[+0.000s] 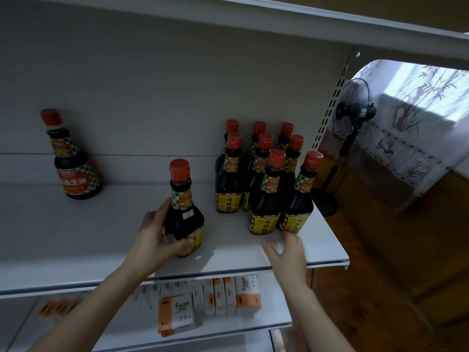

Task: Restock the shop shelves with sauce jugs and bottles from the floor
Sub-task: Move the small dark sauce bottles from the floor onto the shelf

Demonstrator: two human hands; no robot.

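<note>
A dark sauce bottle [186,212] with a red cap and yellow label stands on the white shelf [76,237], and my left hand [154,237] grips its lower body from the left. At the shelf's right end stands a cluster of several identical bottles [266,181] in rows. My right hand [286,250] hovers with fingers spread just in front of the front right bottle [298,199], holding nothing. One more bottle [74,161], with a red-orange label, stands alone at the far left near the back panel.
Below, a lower shelf [253,326] carries packs of facial tissue [177,311]. An upper shelf [279,19] overhangs. To the right, past the slotted upright, a black standing fan [352,110] stands on a wooden floor beside a curtained window.
</note>
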